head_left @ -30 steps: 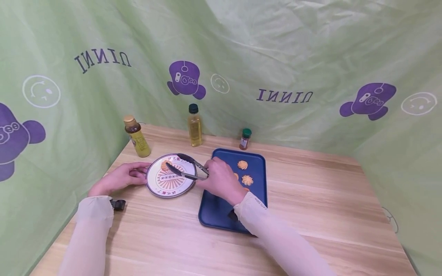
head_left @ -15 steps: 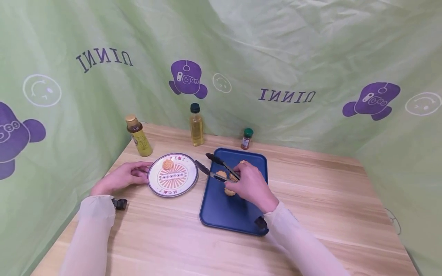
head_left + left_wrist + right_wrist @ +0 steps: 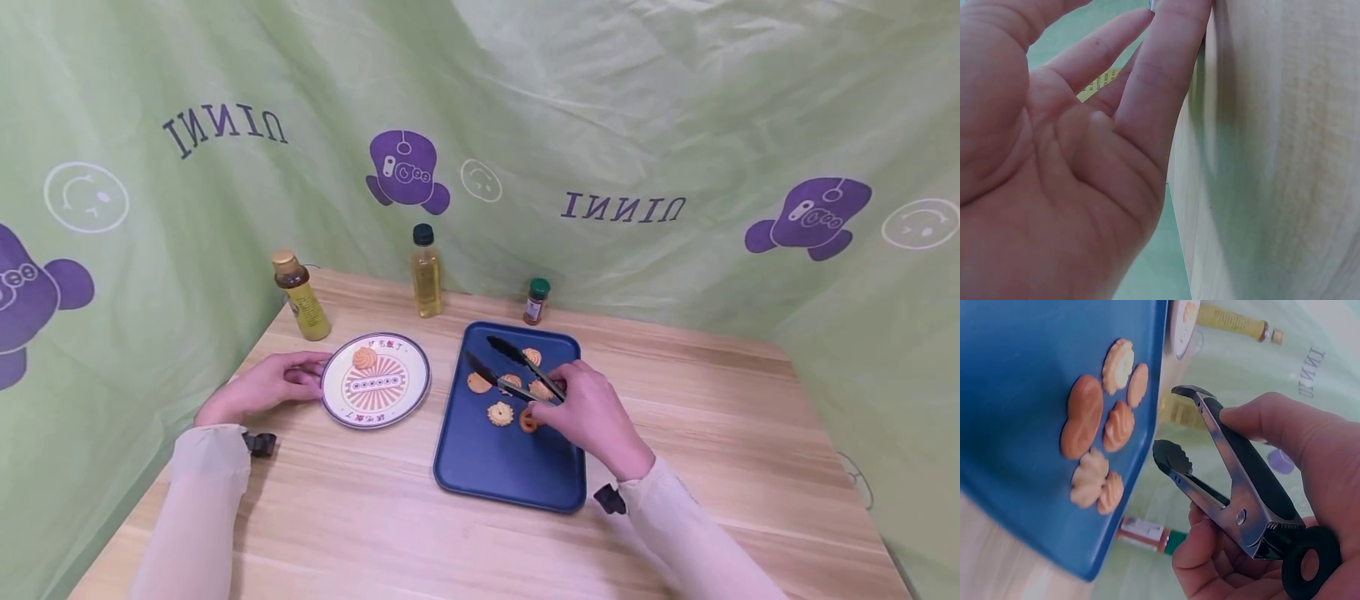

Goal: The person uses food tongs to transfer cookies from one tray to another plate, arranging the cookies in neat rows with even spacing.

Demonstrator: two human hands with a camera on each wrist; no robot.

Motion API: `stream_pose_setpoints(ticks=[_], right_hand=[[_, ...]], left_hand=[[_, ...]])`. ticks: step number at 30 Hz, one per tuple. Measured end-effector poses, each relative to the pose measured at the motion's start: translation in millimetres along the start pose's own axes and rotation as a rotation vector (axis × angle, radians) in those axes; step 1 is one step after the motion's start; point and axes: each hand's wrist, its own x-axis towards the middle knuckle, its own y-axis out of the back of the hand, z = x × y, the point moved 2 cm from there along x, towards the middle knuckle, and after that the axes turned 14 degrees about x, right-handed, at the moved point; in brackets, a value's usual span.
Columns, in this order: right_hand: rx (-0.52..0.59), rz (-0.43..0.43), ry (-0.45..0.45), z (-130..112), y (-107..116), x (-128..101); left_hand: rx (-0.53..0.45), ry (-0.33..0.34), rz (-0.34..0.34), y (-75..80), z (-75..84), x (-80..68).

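Observation:
My right hand point(image 3: 600, 417) holds a pair of tongs point(image 3: 508, 348) above the dark blue tray point(image 3: 487, 471). The tongs' black tips are spread, with nothing between them. Below lie several cookies, among them a flower-shaped cookie point(image 3: 500, 414), a flat round cookie point(image 3: 478, 383) and a brown looped cookie point(image 3: 528, 421) partly hidden by the hand. One swirled cookie point(image 3: 364, 357) rests on the white patterned plate point(image 3: 401, 400). At this plate's left rim, my left hand point(image 3: 262, 387) reaches with its fingertips. The fingers stretch out fairly straight in the left wrist view.
Behind the plate stand a gold-capped bottle point(image 3: 306, 304) and an oil bottle point(image 3: 427, 279). A small green-capped spice jar point(image 3: 536, 302) sits behind the tray. A green curtain point(image 3: 510, 108) encloses the far and side edges of the wooden table point(image 3: 360, 517).
The right hand has carried the tongs from the plate rightward over the tray, leaving the swirled cookie on the plate. The left hand stays at the plate's rim.

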Motion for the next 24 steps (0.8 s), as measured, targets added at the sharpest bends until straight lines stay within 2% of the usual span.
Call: stream_pose_setpoints(ticks=[11,24], right_hand=[[-0.022,0.039,-0.04,17,27,-17],[-0.054,0.078,-0.057,33,42,-27]], left_hand=[[0.015,-0.01,-0.005,1.2,2.3,-1.0],[0.041,-0.001,-0.005,2.1,3.1,-1.5]])
